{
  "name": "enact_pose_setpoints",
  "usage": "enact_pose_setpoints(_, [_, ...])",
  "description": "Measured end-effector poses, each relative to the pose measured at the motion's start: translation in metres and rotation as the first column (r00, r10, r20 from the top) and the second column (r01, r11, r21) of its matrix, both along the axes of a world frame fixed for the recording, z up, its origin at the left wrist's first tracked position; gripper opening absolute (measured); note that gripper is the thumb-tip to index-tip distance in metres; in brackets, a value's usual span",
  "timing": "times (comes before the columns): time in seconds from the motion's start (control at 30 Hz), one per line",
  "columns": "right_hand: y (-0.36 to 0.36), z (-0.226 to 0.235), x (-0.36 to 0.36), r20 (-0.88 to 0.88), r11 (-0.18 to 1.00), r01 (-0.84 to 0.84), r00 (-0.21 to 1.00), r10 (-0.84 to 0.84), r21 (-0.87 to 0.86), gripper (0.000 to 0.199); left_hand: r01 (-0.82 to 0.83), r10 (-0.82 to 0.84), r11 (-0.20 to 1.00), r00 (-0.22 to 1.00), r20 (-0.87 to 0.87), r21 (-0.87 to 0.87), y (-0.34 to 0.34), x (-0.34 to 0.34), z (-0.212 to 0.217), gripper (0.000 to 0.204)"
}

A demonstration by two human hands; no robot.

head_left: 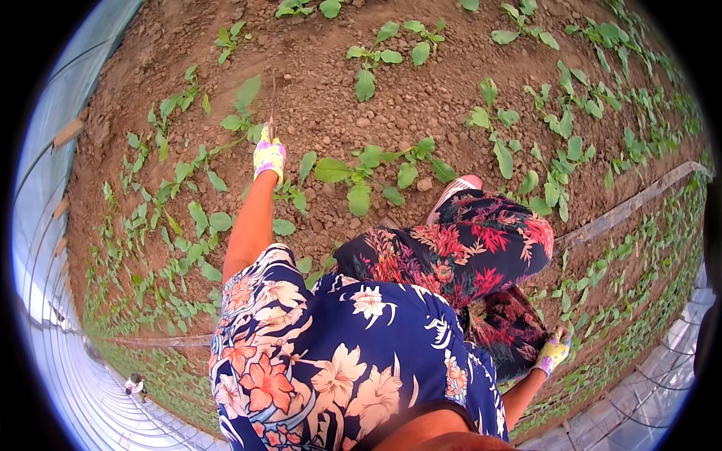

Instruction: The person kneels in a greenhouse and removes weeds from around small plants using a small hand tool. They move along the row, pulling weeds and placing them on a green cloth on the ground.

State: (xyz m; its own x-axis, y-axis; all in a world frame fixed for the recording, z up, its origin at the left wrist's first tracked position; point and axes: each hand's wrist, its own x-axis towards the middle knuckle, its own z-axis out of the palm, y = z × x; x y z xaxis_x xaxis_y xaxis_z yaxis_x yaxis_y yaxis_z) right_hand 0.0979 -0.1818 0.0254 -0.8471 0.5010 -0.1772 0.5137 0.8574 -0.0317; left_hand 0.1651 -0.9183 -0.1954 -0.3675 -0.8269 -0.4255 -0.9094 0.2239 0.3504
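Note:
My left hand [269, 156], in a white glove with yellow and pink patches, reaches out low over the soil. It is closed on a thin, dark, rod-like tool [273, 101], whose far end points away from me over bare earth. Just left of the tool stands a leafy seedling [239, 120], its upper leaf blurred. Other green seedlings [359, 177] grow to the right of this hand. My right hand [554, 353], in a matching glove, is at the lower right beside my bent knee. Its fingers look slightly apart, with nothing visible in them.
Brown, crumbly soil [316, 83] with scattered seedlings surrounds me. My foot [456, 192] rests on the soil ahead of my knee. A pale strip [632, 207] crosses the bed on the right. Plastic sheeting [90, 83] curves along the left. Another person [134, 385] is far off at lower left.

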Motion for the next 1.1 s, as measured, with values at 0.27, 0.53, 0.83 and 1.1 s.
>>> enact_pose_setpoints(0.27, [0.0, -0.005, 0.0, -0.007, 0.998, -0.051, 0.999, 0.051, 0.025, 0.028, -0.1, 0.082, 0.977, 0.991, -0.105, -0.186, -0.069, -0.091, -0.01, 0.049])
enact_pose_setpoints(0.53, [-0.004, -0.013, -0.004, -0.033, 0.999, -0.037, 0.999, 0.036, -0.011, 0.023, -0.172, 0.171, 0.985, 0.983, 0.068, -0.003, -0.13, -0.176, -0.032, 0.039])
enact_pose_setpoints(0.83, [-0.02, -0.003, -0.01, -0.045, 0.997, 0.038, 0.998, -0.041, -0.069, 0.03, 0.096, -0.07, 0.992, 0.96, 0.271, -0.084, -0.092, -0.082, -0.036, 0.038])
enact_pose_setpoints(1.1, [0.004, 0.003, 0.006, -0.006, 0.999, 0.014, 1.0, -0.014, -0.039, 0.031, -0.064, 0.071, 0.996, 0.992, 0.101, -0.068, -0.015, 0.008, 0.007, 0.045])
